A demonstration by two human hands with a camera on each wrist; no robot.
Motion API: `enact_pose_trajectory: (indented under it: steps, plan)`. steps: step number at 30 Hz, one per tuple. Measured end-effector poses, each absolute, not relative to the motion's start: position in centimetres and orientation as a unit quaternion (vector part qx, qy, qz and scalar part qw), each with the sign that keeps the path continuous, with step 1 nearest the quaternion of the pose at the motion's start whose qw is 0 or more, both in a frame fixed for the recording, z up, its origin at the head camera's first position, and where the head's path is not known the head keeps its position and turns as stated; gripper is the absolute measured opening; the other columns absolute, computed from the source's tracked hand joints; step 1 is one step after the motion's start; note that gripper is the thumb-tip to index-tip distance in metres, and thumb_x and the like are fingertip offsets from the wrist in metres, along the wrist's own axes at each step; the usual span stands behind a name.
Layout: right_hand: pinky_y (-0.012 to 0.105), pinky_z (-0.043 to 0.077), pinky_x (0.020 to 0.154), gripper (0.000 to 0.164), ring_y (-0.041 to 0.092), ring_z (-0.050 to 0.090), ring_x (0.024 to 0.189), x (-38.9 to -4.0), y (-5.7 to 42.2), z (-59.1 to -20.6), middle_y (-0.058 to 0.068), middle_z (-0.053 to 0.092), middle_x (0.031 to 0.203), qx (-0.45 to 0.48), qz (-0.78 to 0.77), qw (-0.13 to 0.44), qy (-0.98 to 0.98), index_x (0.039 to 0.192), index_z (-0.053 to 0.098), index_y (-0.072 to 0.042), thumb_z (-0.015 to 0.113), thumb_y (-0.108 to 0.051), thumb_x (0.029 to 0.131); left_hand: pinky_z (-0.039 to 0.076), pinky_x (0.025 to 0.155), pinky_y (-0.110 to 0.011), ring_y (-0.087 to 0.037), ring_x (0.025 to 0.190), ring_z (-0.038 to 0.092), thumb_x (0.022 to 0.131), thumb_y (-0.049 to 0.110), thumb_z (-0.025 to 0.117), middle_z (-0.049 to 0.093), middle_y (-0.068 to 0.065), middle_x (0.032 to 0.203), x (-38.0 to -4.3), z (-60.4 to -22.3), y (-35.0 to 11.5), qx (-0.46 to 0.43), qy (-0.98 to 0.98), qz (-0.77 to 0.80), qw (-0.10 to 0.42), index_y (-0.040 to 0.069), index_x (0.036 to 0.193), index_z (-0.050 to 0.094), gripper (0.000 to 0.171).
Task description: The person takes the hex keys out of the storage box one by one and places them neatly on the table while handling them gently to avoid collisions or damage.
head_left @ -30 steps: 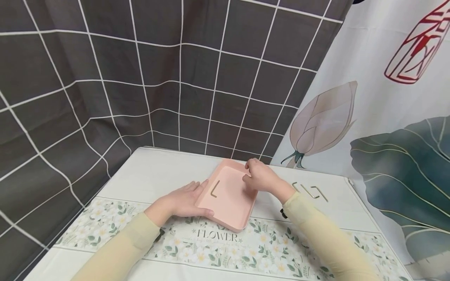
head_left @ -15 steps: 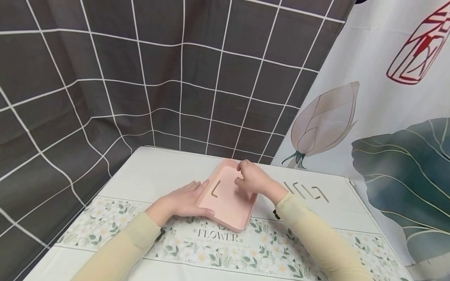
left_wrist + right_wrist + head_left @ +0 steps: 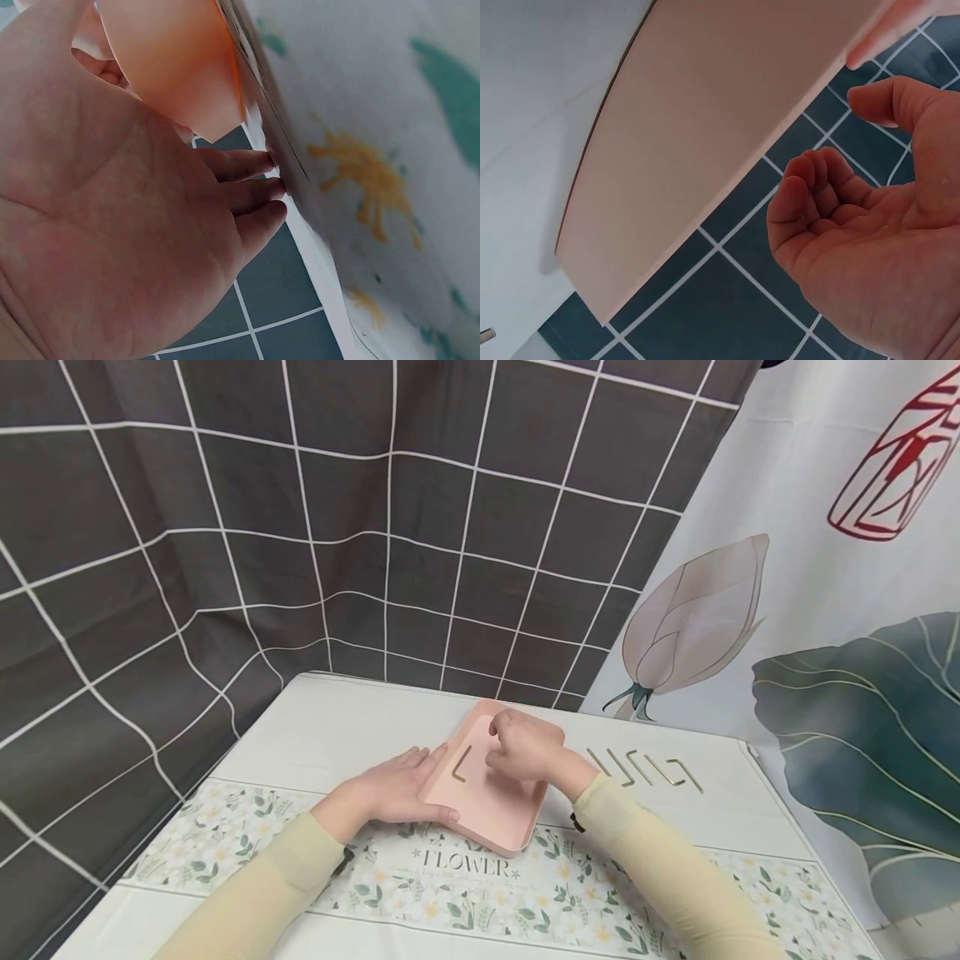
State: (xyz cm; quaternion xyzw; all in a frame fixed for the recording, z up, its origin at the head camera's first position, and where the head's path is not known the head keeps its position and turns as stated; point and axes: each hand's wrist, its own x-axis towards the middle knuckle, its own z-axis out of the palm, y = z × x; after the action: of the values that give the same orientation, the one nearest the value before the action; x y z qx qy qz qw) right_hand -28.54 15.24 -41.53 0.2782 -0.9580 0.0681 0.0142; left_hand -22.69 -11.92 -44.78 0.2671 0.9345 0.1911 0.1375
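A pink rectangular tray (image 3: 480, 806) sits slanted on the table. My left hand (image 3: 393, 789) rests against its near left corner, fingers straight along the left side and thumb at the front wall. Inside the tray, toward the left, lies an L-shaped, brass-coloured hex key (image 3: 459, 766). Over the tray's right half hovers my right hand (image 3: 525, 747), fingers loosely curled and thumb apart. The right wrist view shows nothing between the thumb (image 3: 877, 101) and those fingers. Part of the tray's right rim is hidden beneath the right hand.
Several similar bent brass-coloured keys (image 3: 641, 766) lie in a row on the table right of the tray. A white cloth with a floral band (image 3: 420, 893) covers the table. A dark grid curtain (image 3: 360, 568) hangs behind.
My right hand has moved left over the tray, nearer the hex key, exposing more of the keys on the table. The left hand and tray have stayed put.
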Motion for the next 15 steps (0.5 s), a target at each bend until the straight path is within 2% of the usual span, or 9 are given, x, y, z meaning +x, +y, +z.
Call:
enact_pose_trajectory:
  steps: [2, 9, 15]
  plan:
    - [0.036, 0.057, 0.089, 0.039, 0.02, 0.06, 0.093, -28.6, 15.1, -41.7, 0.01, 0.068, 0.11, 0.298, 0.078, 0.012, -0.951, 0.123, 0.067, 0.002, 0.076, -0.02, 0.092, 0.026, 0.134, -0.064, -0.047, 0.168, 0.021, 0.094, 0.085, 0.065, 0.025, -0.016, 0.183, -22.7, -44.7, -11.9, 0.267, 0.934, 0.192, 0.139, 0.013, 0.181, 0.012, 0.124]
    - [0.033, 0.057, 0.081, 0.045, 0.017, 0.058, 0.085, -28.5, 14.6, -42.6, 0.006, 0.06, 0.106, 0.32, 0.111, -0.022, -0.941, 0.128, 0.063, 0.003, 0.078, -0.019, 0.092, 0.025, 0.134, -0.062, -0.047, 0.168, 0.021, 0.093, 0.086, 0.063, 0.025, -0.018, 0.183, -22.6, -44.7, -11.9, 0.266, 0.935, 0.192, 0.138, 0.014, 0.181, 0.012, 0.125]
    - [0.035, 0.057, 0.087, 0.049, 0.018, 0.058, 0.09, -28.2, 14.1, -43.0, 0.006, 0.06, 0.106, 0.328, 0.104, -0.034, -0.938, 0.13, 0.063, 0.003, 0.078, -0.02, 0.089, 0.025, 0.135, -0.062, -0.046, 0.168, 0.021, 0.093, 0.088, 0.062, 0.025, -0.021, 0.182, -22.6, -44.8, -11.9, 0.265, 0.936, 0.189, 0.136, 0.013, 0.18, 0.012, 0.126]
